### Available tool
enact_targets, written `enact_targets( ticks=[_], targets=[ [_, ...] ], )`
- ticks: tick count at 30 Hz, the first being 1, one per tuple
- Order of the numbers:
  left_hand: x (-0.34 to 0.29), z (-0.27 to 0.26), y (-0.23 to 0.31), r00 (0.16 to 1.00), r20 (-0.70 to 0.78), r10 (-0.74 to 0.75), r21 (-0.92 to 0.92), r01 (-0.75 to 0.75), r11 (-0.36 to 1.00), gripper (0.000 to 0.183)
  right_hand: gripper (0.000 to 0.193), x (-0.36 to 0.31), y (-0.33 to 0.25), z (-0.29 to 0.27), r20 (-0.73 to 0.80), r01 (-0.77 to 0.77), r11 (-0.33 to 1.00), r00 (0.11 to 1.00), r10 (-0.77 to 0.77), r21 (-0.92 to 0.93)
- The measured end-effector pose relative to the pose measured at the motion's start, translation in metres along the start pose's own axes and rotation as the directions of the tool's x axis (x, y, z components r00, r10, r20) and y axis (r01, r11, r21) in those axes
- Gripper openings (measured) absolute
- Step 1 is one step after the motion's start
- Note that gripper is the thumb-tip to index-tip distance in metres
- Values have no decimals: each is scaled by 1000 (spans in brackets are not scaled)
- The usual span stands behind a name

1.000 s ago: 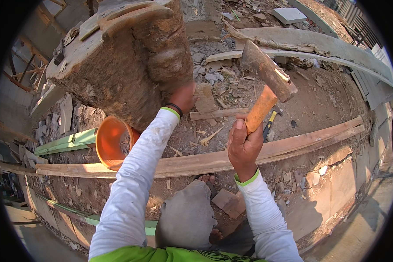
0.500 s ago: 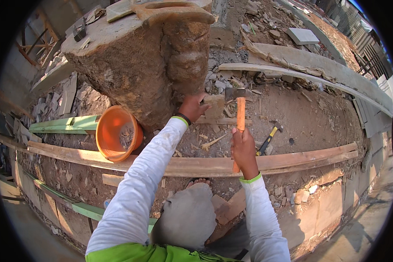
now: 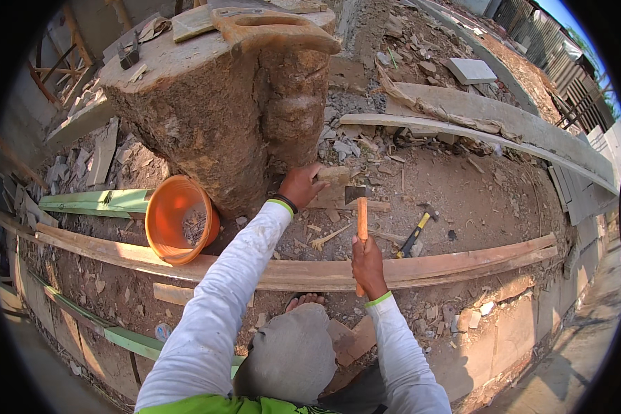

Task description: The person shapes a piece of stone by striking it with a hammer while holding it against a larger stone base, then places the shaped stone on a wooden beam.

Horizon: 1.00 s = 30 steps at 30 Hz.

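Note:
My right hand (image 3: 370, 265) is closed round the orange wooden handle of a small hatchet (image 3: 362, 219). The hatchet's dark metal head is at the far end, close to the right side of a short wooden block (image 3: 334, 176). My left hand (image 3: 301, 186) grips the block at its left side, thumb toward me, beside the foot of a big tree stump (image 3: 186, 117). Part of the block is hidden by my fingers. Wood chips lie on the soil below it.
An orange bucket (image 3: 154, 228) holding wood scraps stands at the left. Long planks (image 3: 455, 263) cross in front of my knee. A hammer (image 3: 415, 234) with a black and yellow handle lies at right. A handsaw (image 3: 276, 36) rests on the stump.
The hatchet has come down and to the left, its head now nearer the block. My left hand keeps its grip on the block. The view has shifted slightly.

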<state>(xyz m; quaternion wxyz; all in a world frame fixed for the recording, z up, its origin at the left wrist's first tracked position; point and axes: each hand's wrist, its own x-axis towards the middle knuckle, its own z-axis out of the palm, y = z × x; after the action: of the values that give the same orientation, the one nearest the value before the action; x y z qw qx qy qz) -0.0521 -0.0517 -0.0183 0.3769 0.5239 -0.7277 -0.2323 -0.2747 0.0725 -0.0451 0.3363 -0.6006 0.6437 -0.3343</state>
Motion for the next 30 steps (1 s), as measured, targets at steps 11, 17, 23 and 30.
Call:
enact_targets(
  ticks=[11, 17, 23, 30],
  targets=[
    [5, 6, -11, 999, 19, 34, -18, -34, 999, 35, 27, -24, -79, -18, -374, 273, 957, 901, -219, 98],
    [5, 7, -10, 999, 12, 46, -5, -46, 999, 36, 29, -5, -41, 6, -96, 79, 966, 994, -57, 245],
    [13, -13, -5, 996, 38, 77, 2, -77, 997, 36, 32, -5, -89, -39, 239, -308, 744, 950, 202, 594],
    [5, -11, 1, 999, 34, 30, 22, -31, 999, 32, 30, -9, -50, -11, 11, -21, 965, 1000, 19, 260]
  ],
)
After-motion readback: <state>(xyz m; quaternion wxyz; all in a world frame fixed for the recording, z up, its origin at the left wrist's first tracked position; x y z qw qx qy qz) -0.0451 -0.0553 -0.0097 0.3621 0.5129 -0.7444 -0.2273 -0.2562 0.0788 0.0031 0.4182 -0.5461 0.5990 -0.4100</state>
